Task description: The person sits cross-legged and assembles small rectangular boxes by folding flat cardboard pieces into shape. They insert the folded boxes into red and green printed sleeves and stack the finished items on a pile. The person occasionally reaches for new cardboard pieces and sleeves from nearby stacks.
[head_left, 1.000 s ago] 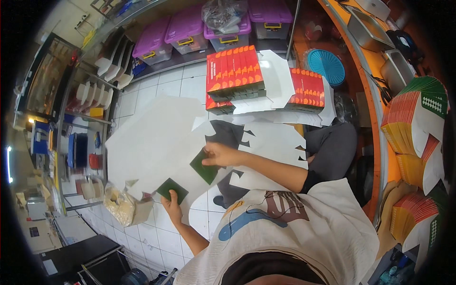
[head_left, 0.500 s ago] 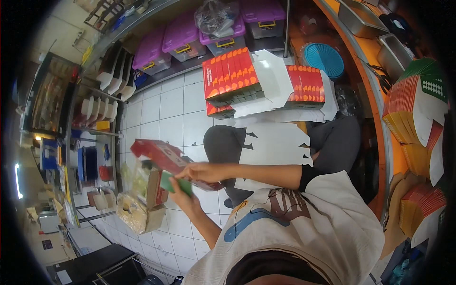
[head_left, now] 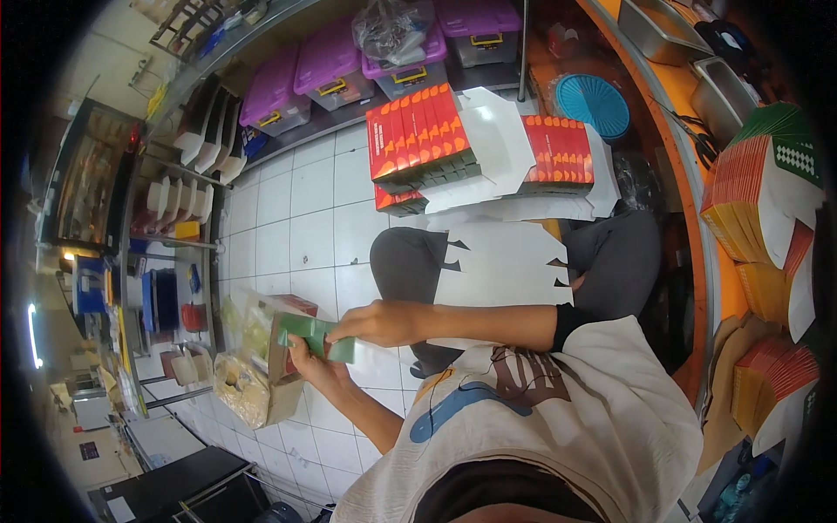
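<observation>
Over the floor to my left I hold a green folding carton (head_left: 297, 329), bent and seen mostly from its green side. My left hand (head_left: 319, 366) grips it from below, thumb pressed on its face. With fingers closed on the upper right part of the carton, my right hand (head_left: 382, 323) reaches across my body. A flat white die-cut cardboard sheet (head_left: 497, 261) with notched edges lies across my lap. In front of my legs, red-and-orange cartons (head_left: 417, 131) are stacked beside a second red group (head_left: 560, 157) on white cardboard (head_left: 499, 139).
An open brown box (head_left: 283, 401) with plastic wrapping stands just beyond my left hand. Shelving (head_left: 174, 240) runs along the left. Purple-lidded bins (head_left: 327, 61) line the far side. Stacks of folded cartons (head_left: 745, 205) and metal pans (head_left: 667, 35) sit on the right.
The carton has turned: its red printed panel faced up before, and now its green side shows. My left hand has shifted slightly left, my right hand slightly right.
</observation>
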`<state>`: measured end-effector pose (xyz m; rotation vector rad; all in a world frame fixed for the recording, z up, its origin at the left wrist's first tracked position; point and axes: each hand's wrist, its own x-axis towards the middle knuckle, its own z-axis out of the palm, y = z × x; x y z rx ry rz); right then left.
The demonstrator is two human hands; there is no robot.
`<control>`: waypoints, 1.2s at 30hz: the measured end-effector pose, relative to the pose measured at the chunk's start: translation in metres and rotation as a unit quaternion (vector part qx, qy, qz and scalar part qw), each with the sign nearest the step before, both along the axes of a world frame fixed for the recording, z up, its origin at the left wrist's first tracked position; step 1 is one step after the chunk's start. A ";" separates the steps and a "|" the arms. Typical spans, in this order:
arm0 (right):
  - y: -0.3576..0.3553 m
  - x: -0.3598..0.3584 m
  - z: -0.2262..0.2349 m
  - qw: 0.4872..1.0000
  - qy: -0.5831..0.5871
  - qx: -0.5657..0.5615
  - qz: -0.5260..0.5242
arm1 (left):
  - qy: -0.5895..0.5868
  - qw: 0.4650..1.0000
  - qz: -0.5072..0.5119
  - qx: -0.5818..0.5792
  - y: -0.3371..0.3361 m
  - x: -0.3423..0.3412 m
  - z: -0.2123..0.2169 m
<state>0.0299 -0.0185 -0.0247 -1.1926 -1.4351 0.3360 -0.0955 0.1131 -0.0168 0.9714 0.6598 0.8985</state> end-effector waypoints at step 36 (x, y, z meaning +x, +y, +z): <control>-0.017 0.032 0.079 0.960 -0.196 0.147 -0.134 | 0.175 0.953 0.069 0.239 -0.022 -0.007 0.047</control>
